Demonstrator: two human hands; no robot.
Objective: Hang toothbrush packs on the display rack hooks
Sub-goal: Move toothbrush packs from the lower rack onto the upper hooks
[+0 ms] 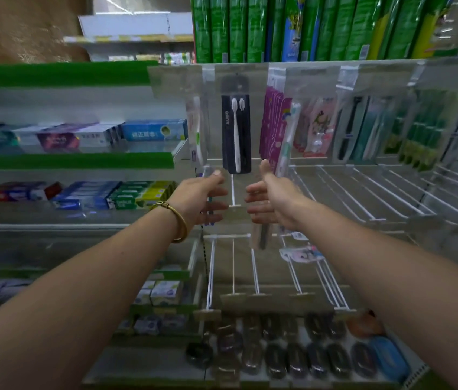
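- The right hand (pixel 267 198) has its fingers curled round the top of a see-through pack with a dark brush (pixel 261 236), thumb sticking up. The pack dangles below the hand, in front of the rack rather than on a hook.
- The left hand (pixel 203 197) looks like it's gripping a clear pack (pixel 208 175) too, with the thumb pressed on the top edge. That bit's blurry, so I can't be totally sure.
- Both hands are close together at the left end of the middle row of bare white wire hooks (pixel 362 192).
- Just above and between them, a black pack (pixel 236 125) with a white brush hangs upright from the top row.
- Right of that on the same row are pink packs (pixel 274 122), then green packs (pixel 424 130) further right.
- There's a lower row of hooks (pixel 233 266) nearer the camera, with a pale pack (pixel 301 254) on its right side.
- Gold bangle (pixel 178 220) on the left wrist.
- Off to the left are shelves of toothpaste boxes (pixel 151 130), and up top are tall green boxes (pixel 250 29).
- Nearest, at the bottom, is a shelf of dark oval cases (pixel 292 358) and one blue case (pixel 391 358).
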